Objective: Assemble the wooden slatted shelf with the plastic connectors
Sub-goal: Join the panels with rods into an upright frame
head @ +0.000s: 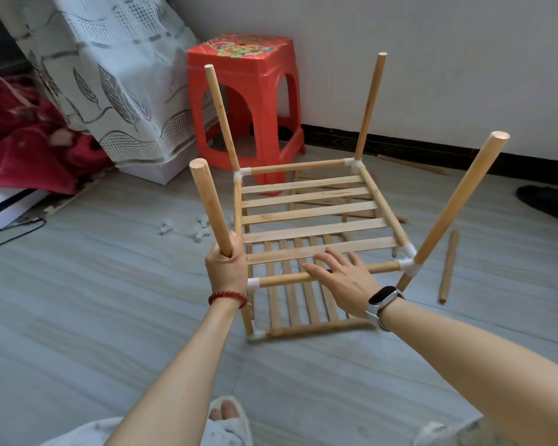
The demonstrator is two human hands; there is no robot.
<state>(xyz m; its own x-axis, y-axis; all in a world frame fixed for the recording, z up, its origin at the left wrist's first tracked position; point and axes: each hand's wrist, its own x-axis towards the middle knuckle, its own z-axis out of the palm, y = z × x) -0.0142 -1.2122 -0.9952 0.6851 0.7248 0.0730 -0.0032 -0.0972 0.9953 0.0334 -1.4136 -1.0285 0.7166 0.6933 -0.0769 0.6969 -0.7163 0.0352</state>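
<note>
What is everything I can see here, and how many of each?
shelf: one, pale wood with white connectors, on the floor in the middle, four posts sticking up
loose rods: at least two, pale wood, on the floor to the right
spare connectors: a few, white, on the floor left of the shelf
stool: one, red, by the wall behind the shelf
curtain: one, white with grey leaves, upper left
red cloth: one, far left
floor: grey
left hand: grips the near left post, red bead bracelet
right hand: fingers straight, on the near rail, white watch
</note>
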